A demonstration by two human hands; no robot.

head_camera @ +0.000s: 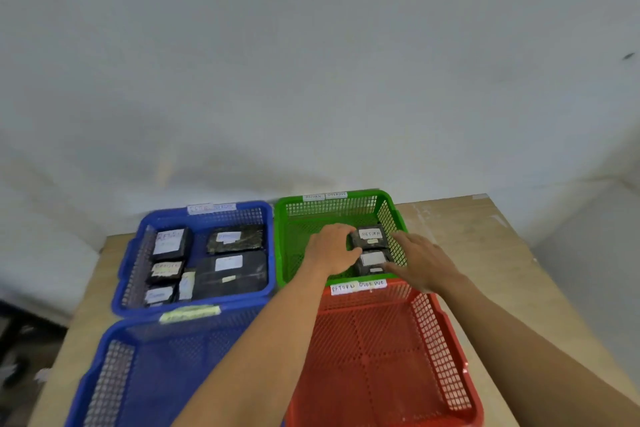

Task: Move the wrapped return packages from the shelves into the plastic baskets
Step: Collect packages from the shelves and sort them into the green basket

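Note:
Two black wrapped packages with white labels lie in the green basket (301, 218) at the table's far right. The farther package (370, 236) reads "RETURN"; the nearer package (372, 260) lies right against it. My left hand (330, 250) curls around the left edges of both, fingers closed on them. To their right, my right hand (422, 263) is spread flat, with its fingertips touching the right side of the nearer package. The far blue basket (207, 218) holds several more black labelled packages (235, 237).
A red basket (433, 340) with nothing in it sits in front of the green one, under my forearms. A near blue basket (114, 357) stands at the front left. All four rest on a wooden table (485, 253) against a white wall. No shelves are in view.

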